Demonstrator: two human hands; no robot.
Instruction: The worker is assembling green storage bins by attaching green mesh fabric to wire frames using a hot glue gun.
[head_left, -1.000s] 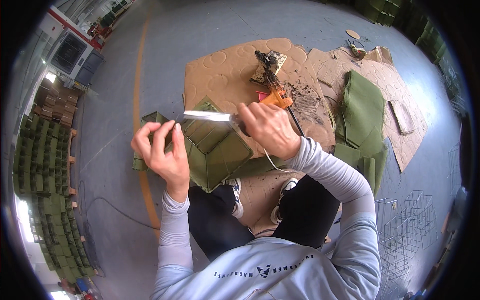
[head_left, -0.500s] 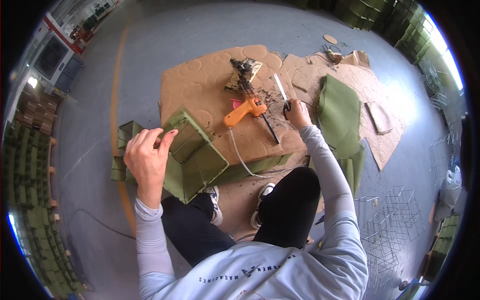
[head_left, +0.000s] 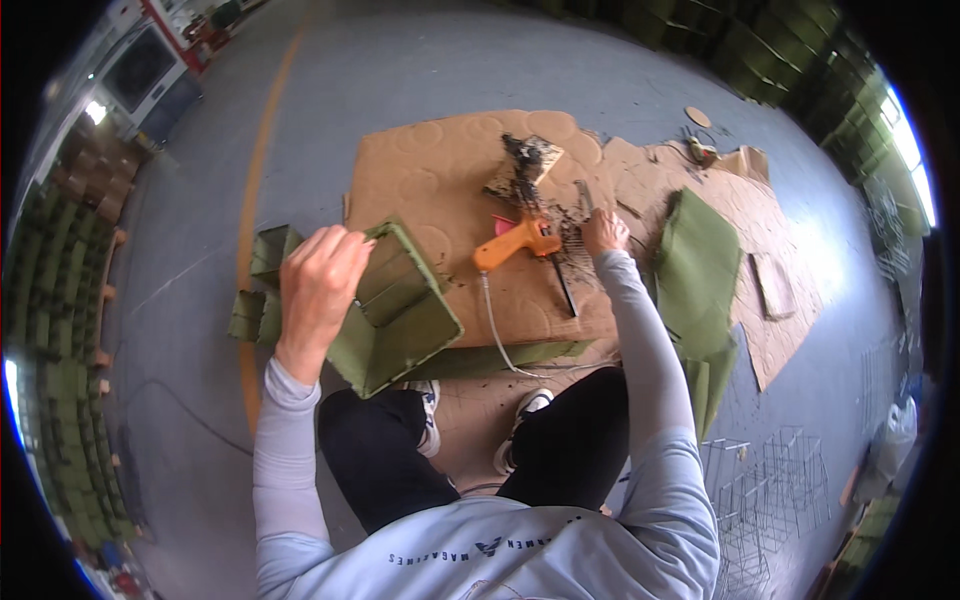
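Observation:
My left hand (head_left: 325,285) is closed, its fingertips bunched by the upper corner of an open green felt box (head_left: 408,325); whatever is between them is hidden. The box tilts against the cardboard's near left side, close to my left knee. On the brown cardboard (head_left: 400,165), my right hand (head_left: 606,234) is closed around the handle end of a pair of scissors, whose grey blades (head_left: 584,193) point away from me. An orange glue gun (head_left: 510,245) lies between my hands, its nozzle end by a dark-smeared block (head_left: 535,165) with crusted residue.
Green felt sheets (head_left: 695,265) lie on more cardboard at right. Small green boxes (head_left: 262,312) stand left of my left hand. The glue gun's pale cord (head_left: 493,325) runs toward my feet. Wire frames (head_left: 765,490) stand at lower right, and stacked green boxes (head_left: 60,400) line the left.
My right hand has lowered the scissors against the cardboard, and their blades look shorter from here. The left fingertips have closed together beside the box's corner. The whole view has shifted slightly.

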